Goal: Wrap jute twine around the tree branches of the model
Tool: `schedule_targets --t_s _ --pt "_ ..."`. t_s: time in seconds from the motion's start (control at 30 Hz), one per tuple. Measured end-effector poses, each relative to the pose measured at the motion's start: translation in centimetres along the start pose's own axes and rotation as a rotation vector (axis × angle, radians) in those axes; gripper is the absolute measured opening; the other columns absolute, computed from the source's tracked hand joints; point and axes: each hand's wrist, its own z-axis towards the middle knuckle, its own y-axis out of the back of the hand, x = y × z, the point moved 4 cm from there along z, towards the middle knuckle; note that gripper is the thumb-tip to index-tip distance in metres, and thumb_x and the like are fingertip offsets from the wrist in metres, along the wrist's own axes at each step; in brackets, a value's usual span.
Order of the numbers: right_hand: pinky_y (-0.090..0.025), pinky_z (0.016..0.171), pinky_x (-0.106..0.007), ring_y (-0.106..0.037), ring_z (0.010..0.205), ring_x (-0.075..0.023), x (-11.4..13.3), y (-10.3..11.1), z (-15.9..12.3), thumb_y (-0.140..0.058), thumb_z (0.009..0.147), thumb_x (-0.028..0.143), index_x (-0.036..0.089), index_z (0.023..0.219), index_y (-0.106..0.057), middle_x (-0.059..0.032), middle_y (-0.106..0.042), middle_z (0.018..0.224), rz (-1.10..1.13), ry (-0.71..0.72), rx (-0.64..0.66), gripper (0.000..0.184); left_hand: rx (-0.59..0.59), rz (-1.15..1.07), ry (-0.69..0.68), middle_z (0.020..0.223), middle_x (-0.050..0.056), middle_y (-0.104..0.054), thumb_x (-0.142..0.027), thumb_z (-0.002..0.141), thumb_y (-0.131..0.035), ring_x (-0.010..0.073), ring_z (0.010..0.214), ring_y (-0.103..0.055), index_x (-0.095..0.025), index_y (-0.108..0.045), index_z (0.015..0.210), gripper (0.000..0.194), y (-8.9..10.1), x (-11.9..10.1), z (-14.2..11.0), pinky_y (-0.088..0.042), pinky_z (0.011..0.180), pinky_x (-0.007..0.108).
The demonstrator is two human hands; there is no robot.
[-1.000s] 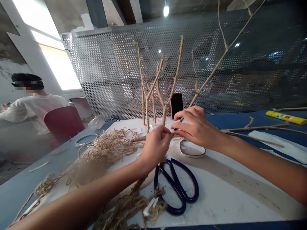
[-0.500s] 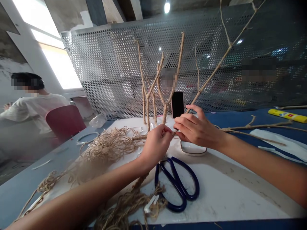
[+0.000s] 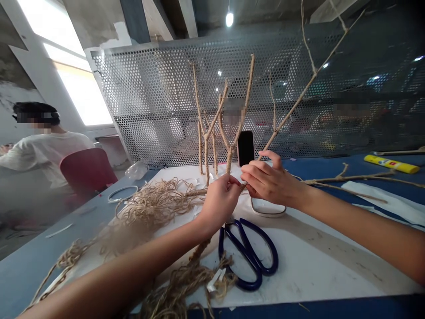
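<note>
My left hand (image 3: pixel 222 197) is closed in a pinch around the lower part of a bare forked branch (image 3: pixel 294 103), which slants to the upper right. Close beside it, my right hand (image 3: pixel 272 182) has its thumb and fingers pressed together on the same branch, its index finger raised; any twine between the fingertips is too small to make out. Behind my hands stand several twine-wrapped branches (image 3: pixel 229 160). A tangle of jute twine (image 3: pixel 156 199) lies left of my left hand. Scissors with dark blue handles (image 3: pixel 258 266) rest below my hands, their blades mostly hidden.
An oval ring (image 3: pixel 269 213) lies under my right hand. A phone (image 3: pixel 245 149) stands upright behind. Rightward are a loose branch (image 3: pixel 345 178), white paper (image 3: pixel 381 200) and a yellow tube (image 3: pixel 392 164). Perforated metal (image 3: pixel 149 106) borders the back. A person (image 3: pixel 49 146) sits at far left.
My right hand has closed in from a loose, spread pose to a pinch against the branch near my left hand. The left hand keeps its hold. The view has shifted slightly.
</note>
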Motion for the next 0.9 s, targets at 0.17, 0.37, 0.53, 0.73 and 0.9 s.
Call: schedule_targets --t_s 0.17,0.37,0.53,0.73,0.9 --pt "-0.032 0.088 -0.046 -0.05 0.097 -0.0231 -0.6 2.2 -0.8 -0.045 0.078 0.007 0.02 0.095 -0.05 -0.0095 -0.057 0.102 0.104 -0.31 -0.129 0.022 -0.005 -0.02 -0.005 0.054 -0.003 -0.05 -0.017 0.074 -0.042 0.0108 0.05 -0.044 -0.017 -0.057 0.071 0.015 0.3 0.2 -0.1 -0.032 0.05 0.021" --pt "-0.045 0.065 -0.031 -0.057 0.071 -0.0179 0.5 1.4 -1.9 -0.041 0.084 0.021 0.02 0.086 -0.057 -0.0029 -0.061 0.073 0.987 -0.844 0.122 0.016 -0.005 -0.034 -0.001 0.053 -0.003 -0.05 -0.018 0.075 -0.042 0.0103 0.048 -0.042 -0.017 -0.058 0.075 0.016 0.3 0.7 -0.1 -0.032 0.05 0.021" --pt "-0.046 0.071 -0.031 -0.059 0.085 -0.0195 1.6 -0.5 -2.0 -0.043 0.081 0.02 0.017 0.092 -0.063 -0.0078 -0.065 0.091 1.485 -1.093 0.081 0.023 -0.003 -0.054 0.013 0.052 -0.003 -0.049 -0.019 0.076 -0.042 0.0103 0.048 -0.041 -0.017 -0.058 0.075 0.017 0.1 0.8 -0.1 -0.031 0.049 0.021" --pt "-0.043 0.069 -0.028 -0.054 0.085 -0.0168 2.1 -1.7 -1.5 -0.048 0.074 0.012 0.019 0.083 -0.064 -0.0063 -0.062 0.097 1.886 -1.218 0.0 0.019 0.02 -0.08 0.026 0.052 -0.003 -0.049 -0.021 0.076 -0.043 0.0091 0.047 -0.04 -0.016 -0.059 0.073 0.017 0.2 0.4 -0.2 -0.031 0.047 0.02" --pt "-0.039 0.069 -0.027 -0.052 0.081 -0.0152 2.2 -2.4 -1.4 -0.054 0.073 0.02 0.022 0.078 -0.065 -0.0017 -0.061 0.091 2.053 -1.361 -0.087 0.012 0.013 -0.082 0.044 0.054 -0.003 -0.051 -0.023 0.075 -0.044 0.01 0.05 -0.043 -0.016 -0.06 0.072 0.017 0.3 0.2 -0.1 -0.032 0.048 0.02"
